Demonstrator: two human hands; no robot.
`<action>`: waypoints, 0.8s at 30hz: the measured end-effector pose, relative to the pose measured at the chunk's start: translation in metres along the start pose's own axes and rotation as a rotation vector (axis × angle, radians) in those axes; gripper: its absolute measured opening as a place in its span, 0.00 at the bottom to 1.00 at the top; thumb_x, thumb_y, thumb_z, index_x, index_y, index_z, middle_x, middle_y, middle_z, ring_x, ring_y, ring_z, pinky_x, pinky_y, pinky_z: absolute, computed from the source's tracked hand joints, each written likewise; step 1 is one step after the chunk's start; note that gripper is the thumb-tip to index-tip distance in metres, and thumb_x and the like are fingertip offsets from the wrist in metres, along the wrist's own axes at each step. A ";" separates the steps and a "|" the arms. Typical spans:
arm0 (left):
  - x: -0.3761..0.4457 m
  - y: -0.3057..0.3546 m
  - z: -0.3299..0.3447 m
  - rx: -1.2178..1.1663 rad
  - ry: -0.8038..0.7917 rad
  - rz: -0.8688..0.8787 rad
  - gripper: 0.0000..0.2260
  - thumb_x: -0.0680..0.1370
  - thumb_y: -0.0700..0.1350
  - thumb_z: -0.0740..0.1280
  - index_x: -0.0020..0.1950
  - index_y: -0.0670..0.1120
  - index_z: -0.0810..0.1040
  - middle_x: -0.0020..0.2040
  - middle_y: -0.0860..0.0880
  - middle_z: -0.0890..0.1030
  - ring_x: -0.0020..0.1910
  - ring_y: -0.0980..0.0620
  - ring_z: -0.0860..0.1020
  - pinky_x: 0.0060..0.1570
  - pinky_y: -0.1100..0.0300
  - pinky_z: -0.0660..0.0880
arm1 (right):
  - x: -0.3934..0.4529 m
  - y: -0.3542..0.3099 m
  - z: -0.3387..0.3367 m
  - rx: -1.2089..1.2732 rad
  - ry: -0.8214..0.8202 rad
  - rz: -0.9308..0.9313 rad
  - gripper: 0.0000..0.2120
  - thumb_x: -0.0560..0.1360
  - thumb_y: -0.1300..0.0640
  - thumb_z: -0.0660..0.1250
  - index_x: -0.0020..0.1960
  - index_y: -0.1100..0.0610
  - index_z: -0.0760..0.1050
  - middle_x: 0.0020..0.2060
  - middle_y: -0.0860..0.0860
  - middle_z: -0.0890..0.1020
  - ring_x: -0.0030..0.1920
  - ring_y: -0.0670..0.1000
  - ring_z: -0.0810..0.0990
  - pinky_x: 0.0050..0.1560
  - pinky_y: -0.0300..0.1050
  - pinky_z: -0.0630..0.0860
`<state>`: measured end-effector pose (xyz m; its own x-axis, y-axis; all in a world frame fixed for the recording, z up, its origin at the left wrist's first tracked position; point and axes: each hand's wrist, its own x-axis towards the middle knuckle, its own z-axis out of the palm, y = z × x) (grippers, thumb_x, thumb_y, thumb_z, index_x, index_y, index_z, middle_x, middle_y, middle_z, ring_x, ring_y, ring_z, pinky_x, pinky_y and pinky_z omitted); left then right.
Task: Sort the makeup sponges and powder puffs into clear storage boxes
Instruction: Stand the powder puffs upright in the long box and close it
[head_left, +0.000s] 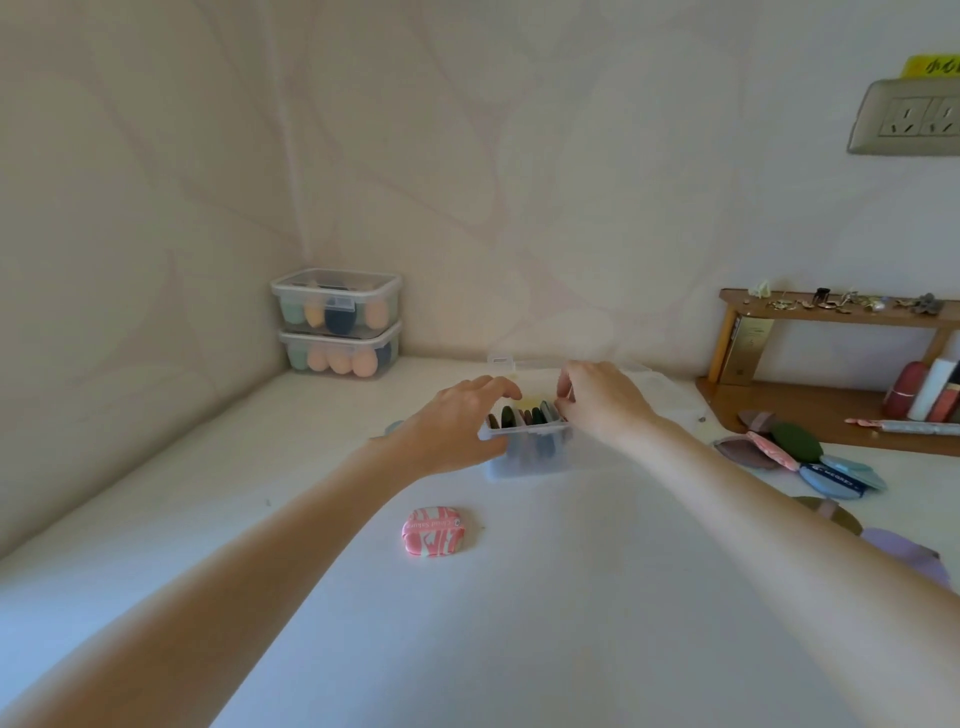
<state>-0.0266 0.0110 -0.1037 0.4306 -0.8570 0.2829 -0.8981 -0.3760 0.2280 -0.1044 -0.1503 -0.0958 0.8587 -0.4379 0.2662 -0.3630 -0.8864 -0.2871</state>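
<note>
Open clear box (524, 457) — mid-surface, packed with dark puffs (524, 415) standing on edge. 2 lidded clear boxes (337, 322) — stacked in the far-left corner, holding orange, green and dark sponges. Loose flat puffs (810, 462) — heaped at right. 1 pink-and-white puff (435, 531) lies nearest.
</note>
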 end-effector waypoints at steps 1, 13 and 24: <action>-0.003 -0.001 -0.002 -0.004 0.009 -0.004 0.21 0.76 0.46 0.66 0.68 0.48 0.67 0.66 0.50 0.72 0.64 0.50 0.71 0.61 0.61 0.66 | 0.001 0.000 0.002 -0.013 -0.033 0.002 0.10 0.75 0.64 0.58 0.50 0.62 0.77 0.51 0.60 0.80 0.51 0.61 0.77 0.43 0.46 0.71; -0.053 -0.007 -0.021 -0.051 -0.590 -0.232 0.12 0.74 0.46 0.68 0.57 0.49 0.74 0.49 0.57 0.74 0.51 0.54 0.78 0.48 0.64 0.70 | -0.029 -0.021 -0.017 0.136 0.235 -0.170 0.14 0.75 0.67 0.56 0.50 0.57 0.78 0.48 0.56 0.80 0.50 0.53 0.73 0.48 0.42 0.68; -0.028 0.018 -0.030 -0.674 -0.174 -0.205 0.06 0.73 0.41 0.71 0.41 0.48 0.74 0.40 0.51 0.80 0.38 0.52 0.79 0.36 0.66 0.77 | -0.068 -0.037 -0.029 0.582 -0.283 -0.141 0.12 0.72 0.64 0.70 0.54 0.57 0.74 0.35 0.50 0.79 0.34 0.51 0.78 0.41 0.43 0.76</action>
<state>-0.0525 0.0387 -0.0790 0.5136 -0.8574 0.0339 -0.5267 -0.2838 0.8013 -0.1596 -0.0921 -0.0767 0.9745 -0.1968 0.1081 -0.0537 -0.6717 -0.7388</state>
